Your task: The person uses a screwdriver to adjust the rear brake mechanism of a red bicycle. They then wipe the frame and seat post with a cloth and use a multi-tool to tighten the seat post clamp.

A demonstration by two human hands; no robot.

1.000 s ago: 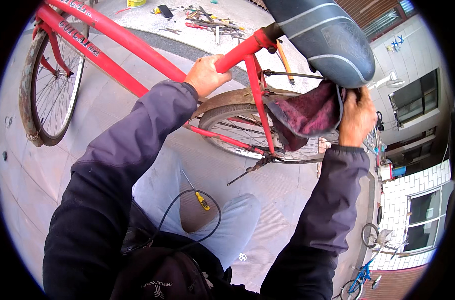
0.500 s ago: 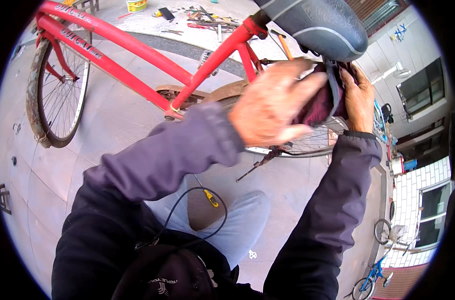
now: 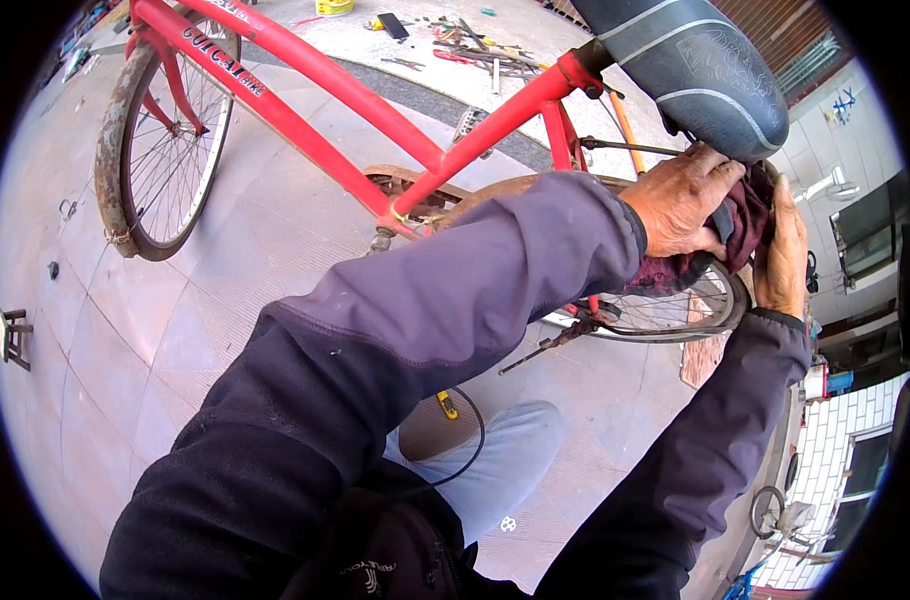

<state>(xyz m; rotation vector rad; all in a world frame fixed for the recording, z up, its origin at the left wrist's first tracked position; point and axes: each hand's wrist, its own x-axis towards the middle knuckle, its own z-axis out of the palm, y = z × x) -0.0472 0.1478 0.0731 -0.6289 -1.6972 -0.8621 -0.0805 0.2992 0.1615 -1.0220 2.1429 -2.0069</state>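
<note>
A bundle of dark maroon cloth [image 3: 750, 215] hangs just under the back of the black bicycle saddle [image 3: 710, 75], above the rear wheel [image 3: 710, 305]. My left hand [image 3: 680, 200] comes at it from the left, fingers bent and pressed into the cloth beside a grey strap. On the bundle's right side, my right hand [image 3: 783, 255] cups it with the fingers pointing up; part of its grip is hidden. The saddle belongs to a bicycle with a red frame [image 3: 350, 165], whose rusty-tyred front wheel [image 3: 165, 150] is at the left.
Several tools [image 3: 490, 55] lie scattered on a pale surface beyond the bicycle, with a black phone-like object [image 3: 392, 25] near them. A yellow-handled tool [image 3: 447, 404] lies near my legs. A small stool [image 3: 15, 338] stands far left. A blue bicycle is partly visible at lower right.
My left hand, raised and blurred before the bundle, has moved right and taken hold of the cloth. My right hand stays at its right side. The bicycle sits farther right in view.
</note>
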